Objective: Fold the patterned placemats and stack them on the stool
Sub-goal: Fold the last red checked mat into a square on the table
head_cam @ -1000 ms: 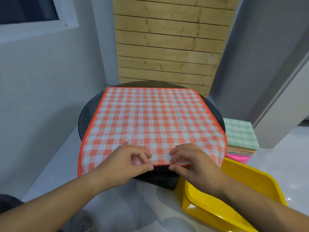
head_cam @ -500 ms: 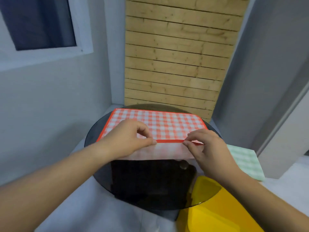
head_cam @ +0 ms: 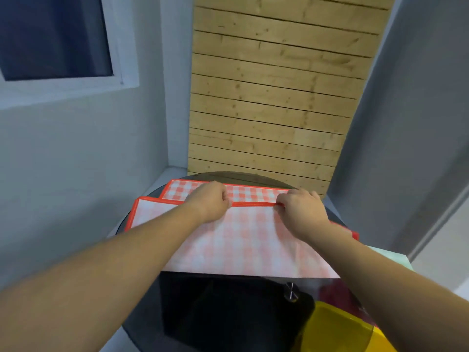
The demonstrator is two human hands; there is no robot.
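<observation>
A red-and-white checked placemat (head_cam: 243, 240) with an orange border lies on the round dark glass table (head_cam: 228, 313). Its near half is folded over toward the far side, pale underside up. The folded edge stops a little short of the far edge, so a strip of the checked face shows beyond it. My left hand (head_cam: 210, 199) and my right hand (head_cam: 299, 209) each pinch that folded orange edge, about a hand's width apart. A green checked placemat (head_cam: 390, 257) peeks out at the right, beyond my right forearm.
A yellow tray (head_cam: 337, 329) sits low at the right, seen partly through the glass. A wooden slat panel (head_cam: 274, 97) stands behind the table. Grey walls close in on both sides, with a window (head_cam: 50, 39) at the upper left.
Both hands carried the placemat's near edge up and away across the table, folding the mat over itself. The view tilted upward as well.
</observation>
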